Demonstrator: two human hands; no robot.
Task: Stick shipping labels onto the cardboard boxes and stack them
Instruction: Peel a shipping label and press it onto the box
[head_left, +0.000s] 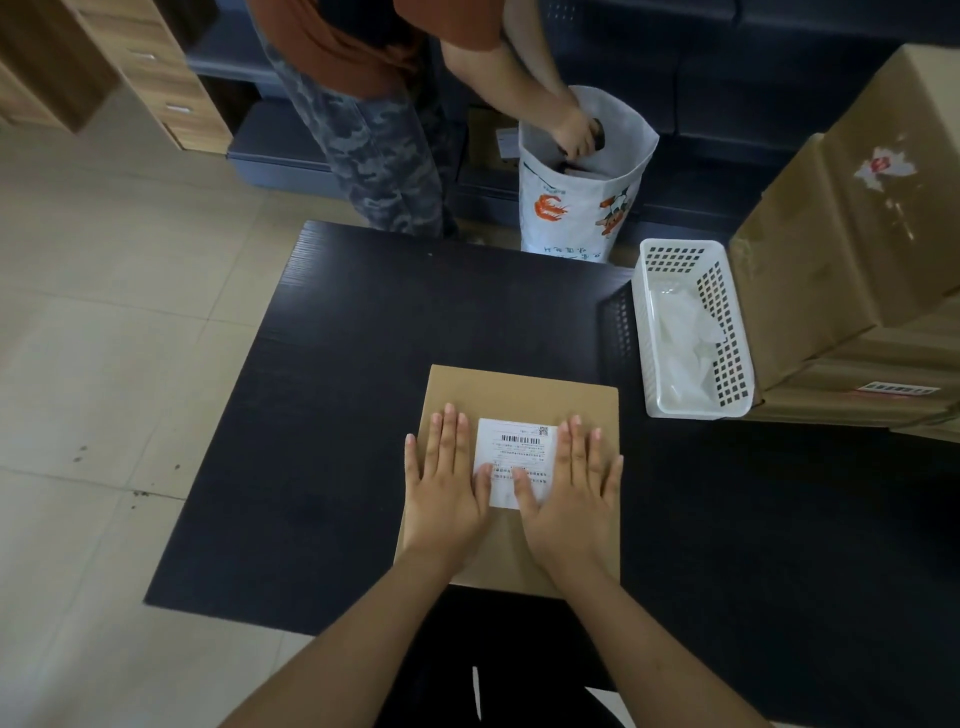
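Observation:
A flat brown cardboard box (519, 395) lies on the dark table (363, 364) near its front edge. A white shipping label (517, 452) with barcodes sits on the box's top. My left hand (447, 488) lies flat on the box with straight fingers, its thumb on the label's left edge. My right hand (571, 493) lies flat too, covering the label's right edge, thumb on the label's lower part.
A white perforated plastic basket (727, 332) holding white sheets stands at the table's right. Large stacked cardboard boxes (852, 223) rise beside it. Beyond the table a person (374, 130) reaches into a white printed sack (582, 208). Tiled floor lies left.

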